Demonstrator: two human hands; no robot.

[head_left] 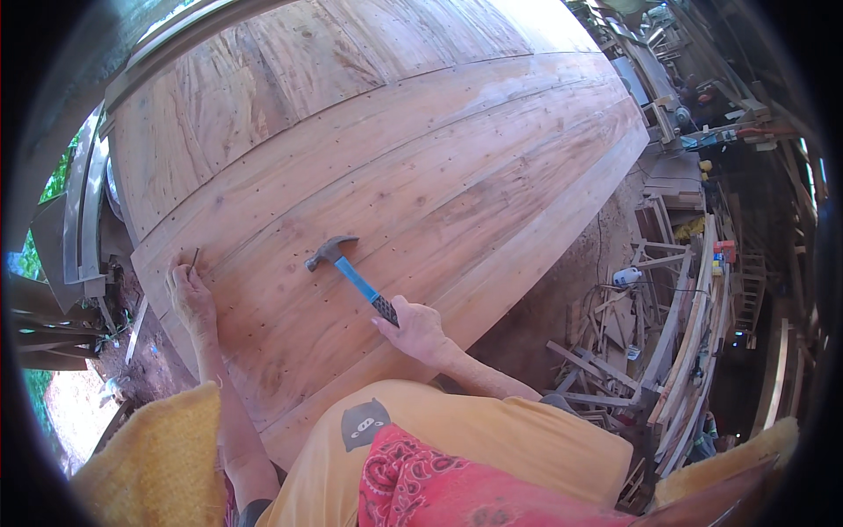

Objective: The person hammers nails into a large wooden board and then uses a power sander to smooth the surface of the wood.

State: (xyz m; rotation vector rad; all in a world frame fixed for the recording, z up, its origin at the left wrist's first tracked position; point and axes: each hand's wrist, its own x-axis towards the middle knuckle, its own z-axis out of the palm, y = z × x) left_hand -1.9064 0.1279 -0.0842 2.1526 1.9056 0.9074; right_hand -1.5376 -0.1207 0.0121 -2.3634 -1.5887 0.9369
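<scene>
My right hand [417,332] is closed on the black grip of a claw hammer [356,279] with a blue shaft and grey head, which lies over the planks with its head toward the upper left. My left hand [192,299] pinches a thin nail [195,258] against the plank near the left end of a large planked wooden surface [457,176]. The planks run in long tapering strips, dotted with small dark fastener holes or heads. The hammer head is to the right of the nail, apart from it.
Stacks of timber strips and offcuts [676,334] crowd the ground at right, with a white container [626,277] among them. A wooden ladder [751,299] stands farther right. An overhead beam [184,31] crosses the upper left, and leaning boards [61,246] stand beyond the left edge.
</scene>
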